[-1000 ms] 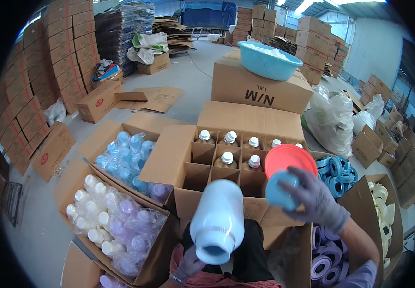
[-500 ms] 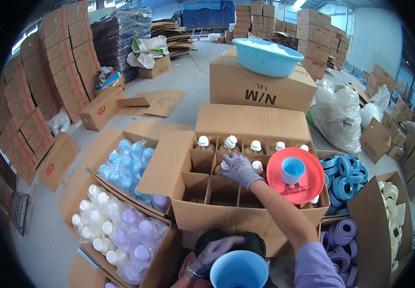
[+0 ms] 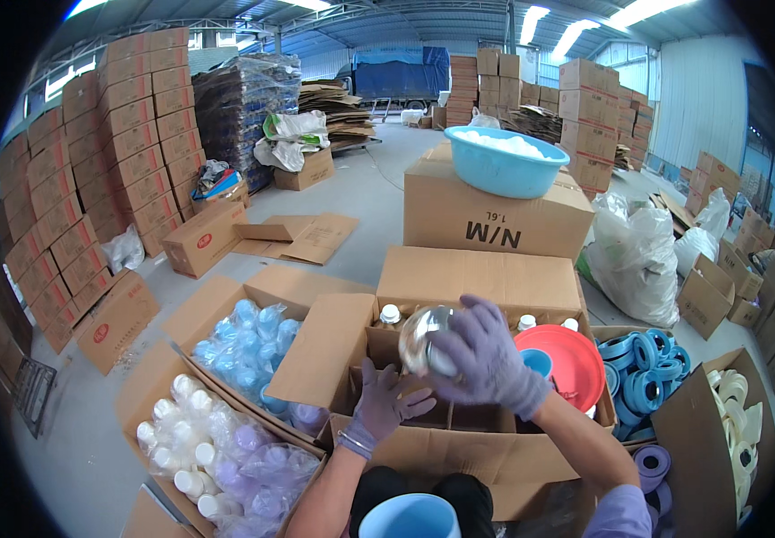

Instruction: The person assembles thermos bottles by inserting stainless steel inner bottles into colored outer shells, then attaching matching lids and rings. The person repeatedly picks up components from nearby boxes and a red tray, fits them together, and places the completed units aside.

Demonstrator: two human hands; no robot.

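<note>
My right hand point(image 3: 486, 359), in a purple-grey glove, grips a shiny silvery bottle point(image 3: 426, 341) above a divided cardboard box point(image 3: 486, 455). The bottle is tilted, with its rounded end toward me, and the fingers hide part of it. Below and to the left, my gloved left hand point(image 3: 385, 403) is open with its fingers spread, close to the bottle but apart from it. White-capped bottles point(image 3: 390, 315) stand in the box's far compartments. A red round tray point(image 3: 575, 354) with a light-blue cup point(image 3: 538, 361) lies over the box's right side.
A blue bucket point(image 3: 410, 517) is at my lap. Boxes of wrapped blue parts point(image 3: 244, 345) and white and purple caps point(image 3: 192, 484) stand left; blue rings point(image 3: 645, 359) and cream parts point(image 3: 743, 439) right. Behind, a blue basin point(image 3: 508, 170) tops a carton point(image 3: 495, 211).
My right hand has lifted the bottle out of the box. My left hand has risen from beside the blue bucket to the box's near edge. The view has tilted upward.
</note>
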